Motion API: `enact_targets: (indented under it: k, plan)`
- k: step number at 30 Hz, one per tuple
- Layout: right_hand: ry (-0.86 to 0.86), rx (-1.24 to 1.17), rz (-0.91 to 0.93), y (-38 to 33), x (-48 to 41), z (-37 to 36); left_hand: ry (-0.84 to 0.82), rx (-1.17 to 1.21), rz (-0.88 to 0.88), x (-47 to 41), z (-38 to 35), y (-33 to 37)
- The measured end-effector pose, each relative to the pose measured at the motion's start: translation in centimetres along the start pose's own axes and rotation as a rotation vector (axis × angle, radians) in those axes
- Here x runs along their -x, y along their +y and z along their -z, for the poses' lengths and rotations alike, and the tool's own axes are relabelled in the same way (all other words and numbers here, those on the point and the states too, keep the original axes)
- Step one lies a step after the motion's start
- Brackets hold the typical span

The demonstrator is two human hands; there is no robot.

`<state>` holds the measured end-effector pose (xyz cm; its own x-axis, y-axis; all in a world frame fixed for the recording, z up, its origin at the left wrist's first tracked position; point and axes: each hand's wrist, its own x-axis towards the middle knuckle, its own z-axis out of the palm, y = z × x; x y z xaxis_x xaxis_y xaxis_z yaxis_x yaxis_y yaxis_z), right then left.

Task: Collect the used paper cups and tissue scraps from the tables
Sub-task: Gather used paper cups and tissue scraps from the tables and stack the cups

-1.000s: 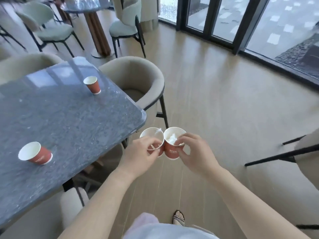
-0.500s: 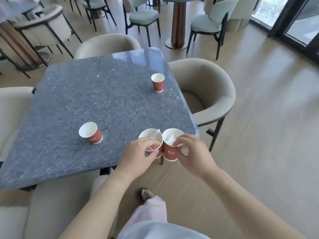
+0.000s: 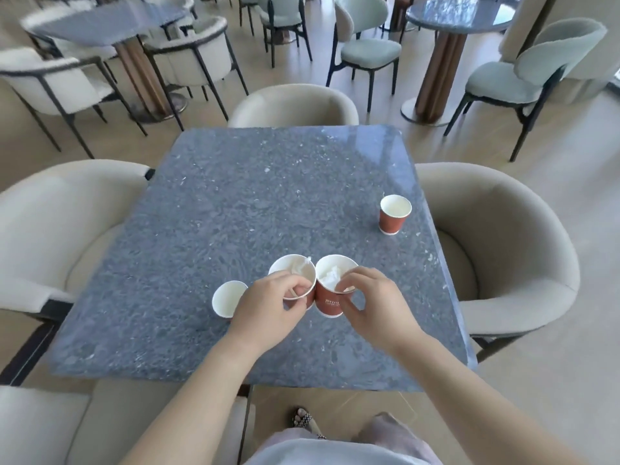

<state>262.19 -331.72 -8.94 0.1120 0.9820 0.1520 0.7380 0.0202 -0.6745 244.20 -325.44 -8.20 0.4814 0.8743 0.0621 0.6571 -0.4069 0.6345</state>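
Both hands pinch tissue-filled cups; tipped empty cup [image 3: 228, 298] lies just beside left hand [image 3: 268, 307], upright cup [image 3: 394, 214] well off to the right of right hand [image 3: 375, 305].

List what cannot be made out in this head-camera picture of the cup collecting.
- Cup behind the left hand: the tipped cup on the table is partly covered by the hand, so its red wall barely shows.
- Print on the right-hand cup: too small and blurred to read.
- Far tables: blurred, and cut by the top edge, so any cups or scraps there cannot be told.
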Motion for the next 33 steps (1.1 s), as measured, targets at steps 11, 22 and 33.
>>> enact_targets:
  k: [11, 22, 33]
  plan:
    - [-0.139, -0.045, 0.220, -3.5, -5.9, -2.4, 0.220, -0.034, 0.120, 0.8, 3.9, -2.8]
    - [-0.151, -0.041, 0.279, -4.4, -7.0, -4.5, 0.380, -0.139, 0.199, 3.2, 5.9, -5.9]
    - [-0.154, -0.008, 0.224, -3.7, -7.7, -5.4, 0.090, -0.318, 0.261, 0.6, 3.5, -9.7]
